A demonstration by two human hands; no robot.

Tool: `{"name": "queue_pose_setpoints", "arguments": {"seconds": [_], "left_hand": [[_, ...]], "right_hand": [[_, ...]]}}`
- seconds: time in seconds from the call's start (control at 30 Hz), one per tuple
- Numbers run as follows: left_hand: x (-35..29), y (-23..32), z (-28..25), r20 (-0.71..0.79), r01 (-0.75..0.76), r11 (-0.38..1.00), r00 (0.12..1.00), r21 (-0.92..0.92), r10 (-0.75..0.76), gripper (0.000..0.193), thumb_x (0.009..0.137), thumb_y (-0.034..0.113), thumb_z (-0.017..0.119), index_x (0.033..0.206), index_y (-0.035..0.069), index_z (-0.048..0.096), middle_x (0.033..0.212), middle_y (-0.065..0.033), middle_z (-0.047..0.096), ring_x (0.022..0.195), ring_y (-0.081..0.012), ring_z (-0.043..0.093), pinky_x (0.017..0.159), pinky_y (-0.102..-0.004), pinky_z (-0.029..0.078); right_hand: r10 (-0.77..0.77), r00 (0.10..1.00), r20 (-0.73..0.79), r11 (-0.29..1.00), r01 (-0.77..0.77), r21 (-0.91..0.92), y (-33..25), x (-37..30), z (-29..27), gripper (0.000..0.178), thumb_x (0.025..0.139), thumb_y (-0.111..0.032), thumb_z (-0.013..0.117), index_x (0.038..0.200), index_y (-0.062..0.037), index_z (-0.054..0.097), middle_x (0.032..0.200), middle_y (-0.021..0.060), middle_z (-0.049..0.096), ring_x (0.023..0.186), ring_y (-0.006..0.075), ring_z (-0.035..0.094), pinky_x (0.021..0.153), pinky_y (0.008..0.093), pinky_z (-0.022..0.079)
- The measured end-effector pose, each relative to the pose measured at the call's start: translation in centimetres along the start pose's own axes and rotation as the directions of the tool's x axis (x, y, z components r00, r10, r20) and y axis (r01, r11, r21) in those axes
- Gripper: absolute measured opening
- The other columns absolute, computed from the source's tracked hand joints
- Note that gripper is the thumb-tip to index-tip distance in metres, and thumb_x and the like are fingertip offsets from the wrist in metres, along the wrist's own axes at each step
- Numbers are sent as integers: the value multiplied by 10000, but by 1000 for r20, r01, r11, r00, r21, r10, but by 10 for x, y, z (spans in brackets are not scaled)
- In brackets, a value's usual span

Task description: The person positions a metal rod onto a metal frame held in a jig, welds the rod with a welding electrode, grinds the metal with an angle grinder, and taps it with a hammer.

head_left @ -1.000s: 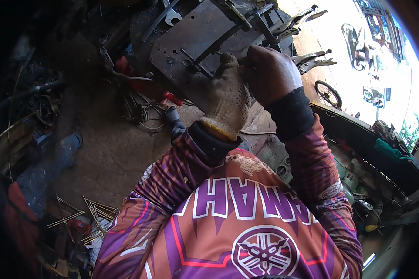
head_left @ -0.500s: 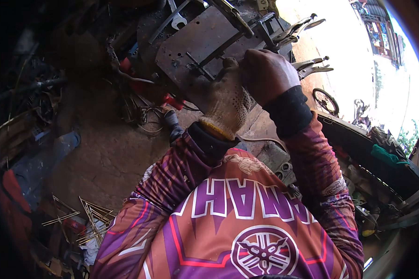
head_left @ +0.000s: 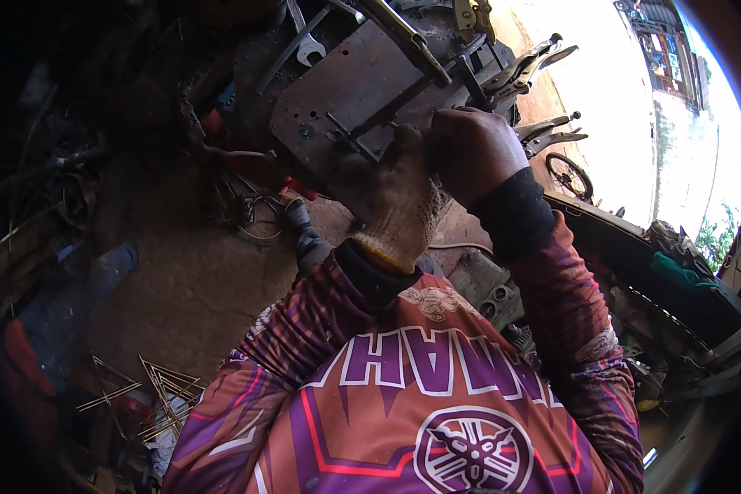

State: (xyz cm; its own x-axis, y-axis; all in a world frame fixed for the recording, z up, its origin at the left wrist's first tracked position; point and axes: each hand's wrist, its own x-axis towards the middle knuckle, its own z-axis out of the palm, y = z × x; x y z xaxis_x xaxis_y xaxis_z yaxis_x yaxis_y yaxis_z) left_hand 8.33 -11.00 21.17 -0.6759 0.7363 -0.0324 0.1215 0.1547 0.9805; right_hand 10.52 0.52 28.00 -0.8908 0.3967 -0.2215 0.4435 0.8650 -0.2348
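My left hand (head_left: pixel 397 198), in a pale knitted work glove with a yellow cuff edge, is closed at the near edge of a dark steel plate (head_left: pixel 317 95). My bare right hand (head_left: pixel 479 155) is closed in a fist right beside it, the two almost touching. Whatever their fingers grip is hidden behind the hands. Just beyond them, thin dark metal bars (head_left: pixel 395 103) lie across the plate, with a short crosspiece at the left end. Locking pliers (head_left: pixel 519 74) clamp near the plate's right side, and a second pair of locking pliers (head_left: pixel 549 133) sits closer to my right hand.
An open-end wrench (head_left: pixel 309 51) lies at the plate's far left. Red parts and cables (head_left: pixel 259 218) are on the floor left of the bench. Thin brass-coloured rods (head_left: pixel 169 399) lie at lower left. A dark bench (head_left: pixel 634 255) runs along the right, with a wheel (head_left: pixel 570 177) beyond it.
The view has tilted slightly, so the plate and hands sit a little lower in the picture. Both hands stay closed and close together at the plate's edge.
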Motion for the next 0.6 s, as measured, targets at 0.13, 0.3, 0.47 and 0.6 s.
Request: {"name": "queue_pose_setpoints", "arguments": {"seconds": [0.13, 0.3, 0.47, 0.6], "left_hand": [[5, 11, -23, 223, 384, 794, 923, -471, -315, 375, 825, 158, 688, 1137, -8, 562, 902, -153, 657, 797, -265, 663, 699, -343, 534], [-3, 6, -71, -23, 191, 924, 977, -331, -210, 271, 850, 170, 674, 1080, 32, 638, 880, -113, 686, 753, -222, 670, 681, -334, 534], [38, -5, -91, -132, -186, 946, 965, 267, 227, 173, 829, 177, 686, 974, 88, 716, 872, -103, 707, 713, -220, 675, 672, -335, 534], [50, -19, -90, 75, 27, 998, 997, 51, -31, 172, 858, 112, 644, 995, 30, 709, 906, -86, 715, 819, -134, 660, 738, -281, 516]], "right_hand": [[-45, 997, -64, 999, 46, 13, 1, -1, 2, 59, 765, -133, 600, 753, -77, 613, 760, 157, 627, 761, 380, 629, 641, 454, 510], [-12, 998, -66, 1000, 13, 12, 2, -5, 3, 204, 748, -180, 728, 727, -46, 577, 712, 154, 588, 711, 356, 608, 633, 423, 490], [-24, 996, -91, 1000, 22, -22, -3, -3, 3, 260, 735, -226, 774, 734, -49, 584, 704, 145, 586, 695, 349, 610, 623, 420, 485], [-42, 992, -122, 999, 42, -3, 0, -4, 5, 263, 736, -226, 775, 732, -48, 582, 706, 143, 588, 692, 348, 610, 618, 425, 481]]}}
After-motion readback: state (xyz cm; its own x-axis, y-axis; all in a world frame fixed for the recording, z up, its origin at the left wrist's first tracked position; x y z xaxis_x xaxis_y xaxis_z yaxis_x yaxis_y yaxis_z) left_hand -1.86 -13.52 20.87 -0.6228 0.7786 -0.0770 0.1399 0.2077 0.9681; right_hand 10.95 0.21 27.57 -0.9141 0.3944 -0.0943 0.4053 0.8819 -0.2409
